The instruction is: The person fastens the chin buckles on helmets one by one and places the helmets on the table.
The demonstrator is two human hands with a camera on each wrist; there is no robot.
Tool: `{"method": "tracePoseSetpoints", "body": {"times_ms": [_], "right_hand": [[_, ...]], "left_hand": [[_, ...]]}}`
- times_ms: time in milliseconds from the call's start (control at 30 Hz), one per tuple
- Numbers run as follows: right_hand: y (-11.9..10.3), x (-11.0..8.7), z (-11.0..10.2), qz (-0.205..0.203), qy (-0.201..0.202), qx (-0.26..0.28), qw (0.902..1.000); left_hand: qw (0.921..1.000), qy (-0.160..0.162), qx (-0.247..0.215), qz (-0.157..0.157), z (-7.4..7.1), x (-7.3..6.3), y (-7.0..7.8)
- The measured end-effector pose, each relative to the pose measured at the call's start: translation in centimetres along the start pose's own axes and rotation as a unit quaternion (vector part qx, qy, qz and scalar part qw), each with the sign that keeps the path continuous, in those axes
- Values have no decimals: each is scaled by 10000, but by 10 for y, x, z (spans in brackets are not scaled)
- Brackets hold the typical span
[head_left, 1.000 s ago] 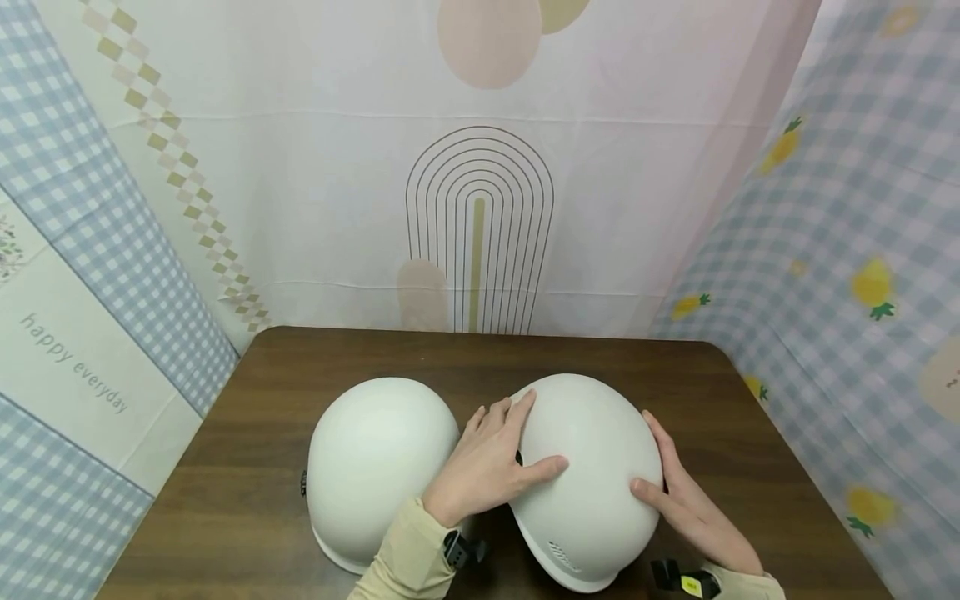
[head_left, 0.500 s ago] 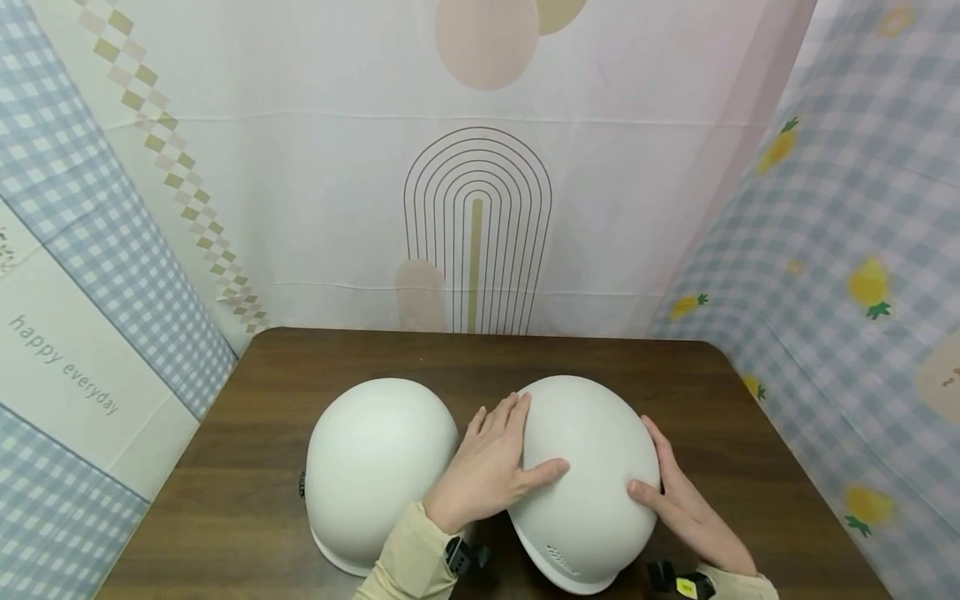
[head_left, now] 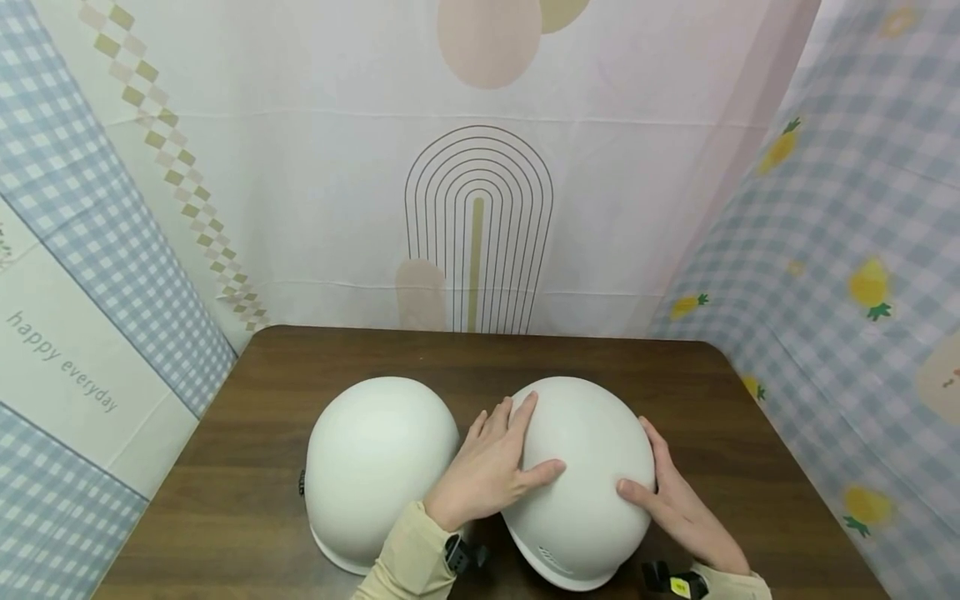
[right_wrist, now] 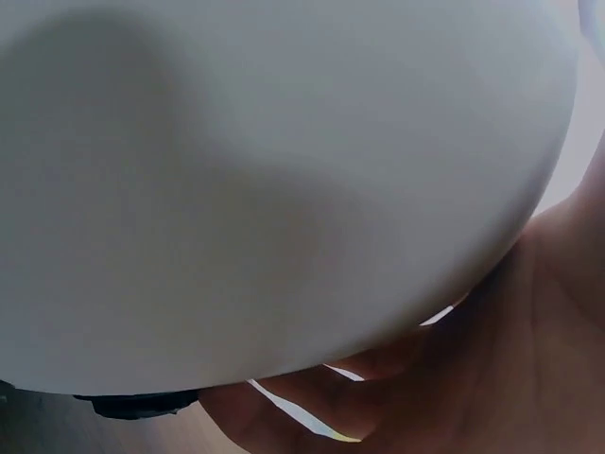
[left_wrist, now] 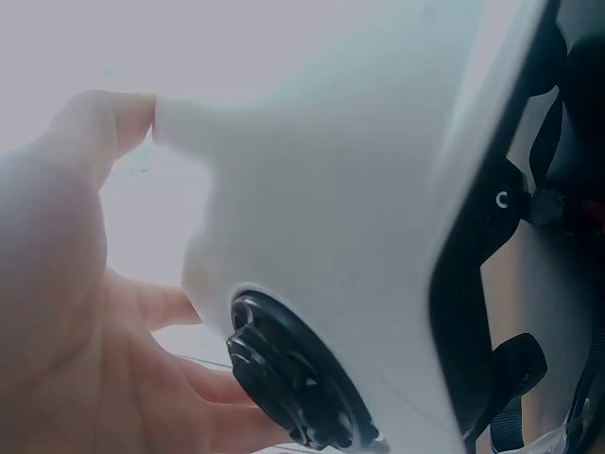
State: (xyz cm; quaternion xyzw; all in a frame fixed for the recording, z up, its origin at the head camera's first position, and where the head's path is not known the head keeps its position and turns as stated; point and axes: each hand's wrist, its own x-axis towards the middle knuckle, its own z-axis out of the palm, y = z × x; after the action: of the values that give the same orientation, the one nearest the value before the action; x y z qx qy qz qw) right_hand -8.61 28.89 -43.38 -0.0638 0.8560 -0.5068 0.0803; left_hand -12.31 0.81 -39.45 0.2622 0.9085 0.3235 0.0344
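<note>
Two white helmets sit on the table, domes up. My left hand (head_left: pixel 480 477) spreads over the near left side of the right-hand helmet (head_left: pixel 592 483), thumb on its dome and fingers bent along its side. Opposite, my right hand (head_left: pixel 682 504) grips the shell's right side with its thumb on top. In the left wrist view a black round knob (left_wrist: pixel 293 374) is beside my left fingers, and black padding and straps show inside the rim. Right fingers (right_wrist: pixel 397 359) curl along the shell's edge in the right wrist view. The other helmet (head_left: pixel 378 467) stands close to my left forearm.
The brown wooden table (head_left: pixel 480 354) has its back edge near a white printed cloth (head_left: pixel 322 208). Blue checked cloth hangs at both sides. Each wrist wears a small black camera, the left one (head_left: pixel 461 554) near the gap between the helmets.
The gripped helmet has shifted slightly left and turned a little between my hands; its vent slots now show further left. My right hand has moved slightly left with it. The left helmet stays put.
</note>
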Motion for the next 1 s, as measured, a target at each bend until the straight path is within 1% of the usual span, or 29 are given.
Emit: {"method": "tracePoseSetpoints", "body": {"times_ms": [400,567,700,867,1000], "right_hand": [[-4,0,2,129,50,-190,9997],[-2,1,3,148,48,-168,9997],[-1,2,3,254,47,-247,9994],[-2,4,4,403,31,-308,9987],[-1,4,4,427,49,-353,9985]], "left_hand": [[9998,-116,43,-162,1,-1,-1],[9997,-176,31,-161,3,-2,-2],[9995,-271,18,-147,6,-2,-3],[9996,-221,66,-161,7,-1,-3],[9996,-204,108,-153,8,0,-3]]}}
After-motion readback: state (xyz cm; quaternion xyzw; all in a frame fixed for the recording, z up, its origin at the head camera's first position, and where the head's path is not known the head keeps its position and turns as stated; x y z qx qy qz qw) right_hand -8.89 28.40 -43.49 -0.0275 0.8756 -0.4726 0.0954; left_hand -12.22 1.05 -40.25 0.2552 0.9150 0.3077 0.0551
